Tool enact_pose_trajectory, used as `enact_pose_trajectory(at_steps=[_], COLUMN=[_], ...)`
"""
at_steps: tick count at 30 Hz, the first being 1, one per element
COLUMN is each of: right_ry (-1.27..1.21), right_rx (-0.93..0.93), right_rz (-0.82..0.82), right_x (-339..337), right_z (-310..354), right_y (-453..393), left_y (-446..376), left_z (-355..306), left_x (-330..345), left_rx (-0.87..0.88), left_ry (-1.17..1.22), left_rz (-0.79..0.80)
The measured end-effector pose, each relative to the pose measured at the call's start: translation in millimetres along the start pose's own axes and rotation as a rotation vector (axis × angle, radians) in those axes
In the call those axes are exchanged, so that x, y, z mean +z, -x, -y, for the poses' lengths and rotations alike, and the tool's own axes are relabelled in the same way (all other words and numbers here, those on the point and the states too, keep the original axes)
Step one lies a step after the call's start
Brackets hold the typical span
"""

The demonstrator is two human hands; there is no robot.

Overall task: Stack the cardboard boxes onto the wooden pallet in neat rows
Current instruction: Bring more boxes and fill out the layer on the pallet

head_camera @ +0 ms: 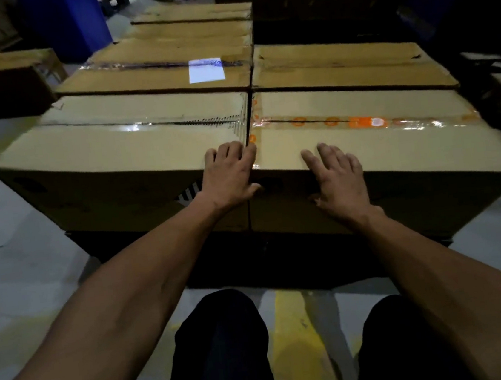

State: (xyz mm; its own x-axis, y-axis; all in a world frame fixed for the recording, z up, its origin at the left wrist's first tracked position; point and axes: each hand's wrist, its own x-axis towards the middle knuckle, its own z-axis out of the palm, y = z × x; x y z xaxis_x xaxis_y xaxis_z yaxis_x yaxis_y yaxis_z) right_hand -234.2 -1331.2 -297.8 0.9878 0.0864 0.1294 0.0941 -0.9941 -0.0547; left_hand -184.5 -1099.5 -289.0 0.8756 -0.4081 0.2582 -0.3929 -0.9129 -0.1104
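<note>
We see both forearms bare to the elbow, no sleeves, watch or gloves; left hand and right hand uncovered, and dark trousers on both legs.

The pallet under the boxes is lost in shadow, only a dark band showing below the near row, so its wood and slats cannot be made out. The print on the front face of the near left box is partly covered by the left hand and too dim to read, and the writing on the white label farther back is too small to tell. The far right of the scene is black, and the brown box at far left runs off the picture's edge
</note>
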Motion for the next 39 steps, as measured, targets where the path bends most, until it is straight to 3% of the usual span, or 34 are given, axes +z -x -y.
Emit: enact_pose_trajectory(at_steps=[8, 29, 34, 39], right_ry=[-0.001, 0.029, -0.064, -0.272], right_rx=[0.296, 0.286, 0.335, 0.441], right_rz=[-0.026, -0.010, 0.164, 0.375], right_x=[-10.5, -4.3, -29.3, -101.3], right_z=[-54.8, -62.5, -44.2, -14.8], right_y=[28.3, 19.5, 30.8, 75.9], left_y=[-0.8, -2.1, -5.7, -0.1], left_z=[-4.2, -5.3, -14.8, -31.1], left_x=[5.5, 11.0, -15.8, -88.5], left_rx=[-0.050, -0.057, -0.110, -0.194], left_ry=[0.001, 0.002, 0.097, 0.335], left_rz=[0.098, 0.088, 0.318, 0.633])
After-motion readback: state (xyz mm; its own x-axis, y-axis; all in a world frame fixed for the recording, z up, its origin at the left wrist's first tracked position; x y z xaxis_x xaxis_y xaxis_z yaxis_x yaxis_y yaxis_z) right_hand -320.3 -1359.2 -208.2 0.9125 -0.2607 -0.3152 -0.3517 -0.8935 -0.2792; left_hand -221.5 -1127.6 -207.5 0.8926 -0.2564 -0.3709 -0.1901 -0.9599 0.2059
